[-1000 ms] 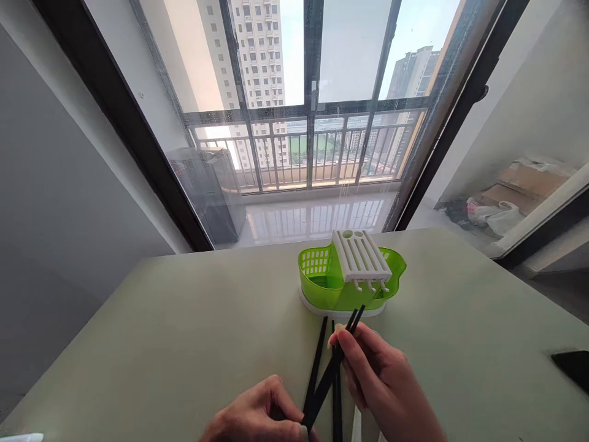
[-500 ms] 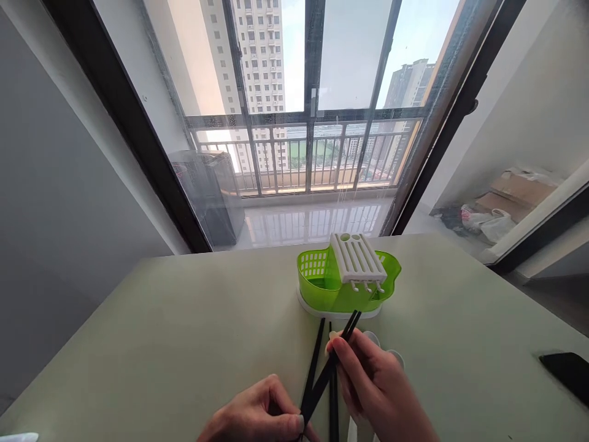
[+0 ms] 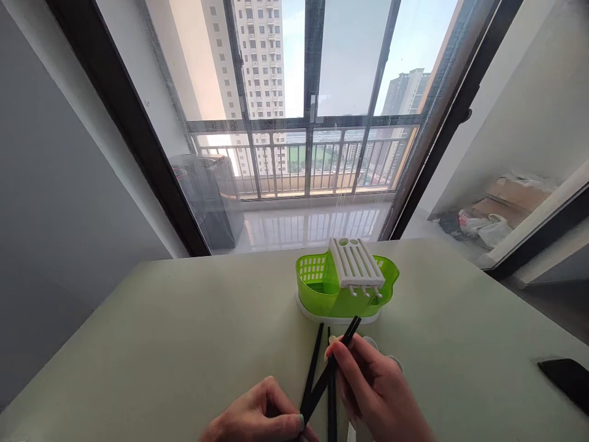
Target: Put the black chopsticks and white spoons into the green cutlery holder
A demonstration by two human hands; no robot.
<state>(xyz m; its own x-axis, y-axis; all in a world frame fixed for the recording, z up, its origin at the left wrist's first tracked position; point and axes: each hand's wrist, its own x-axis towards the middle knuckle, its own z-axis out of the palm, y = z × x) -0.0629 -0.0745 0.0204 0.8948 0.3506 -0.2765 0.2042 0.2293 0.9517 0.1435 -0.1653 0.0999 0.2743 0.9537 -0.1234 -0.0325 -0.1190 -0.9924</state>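
Note:
My right hand [image 3: 375, 393] pinches a pair of black chopsticks [image 3: 332, 366] near their upper part, tips slanting up to the right. My left hand [image 3: 257, 420] is closed on the same chopsticks at their lower end, by the frame's bottom edge. Two more black chopsticks [image 3: 314, 362] lie on the pale green table [image 3: 184, 344] beside them. Just beyond stands a green plastic cutlery holder [image 3: 322, 288] with a white slotted rack [image 3: 355, 265] on top.
A dark phone [image 3: 564, 376] lies at the table's right edge. White round objects [image 3: 370, 341] peek out behind my right hand. Past the table's far edge are a large window, a balcony railing and tall buildings.
The view has tilted slightly, so the holder sits a little lower and further left in frame. My hands keep their grip on the chopsticks, barely shifting.

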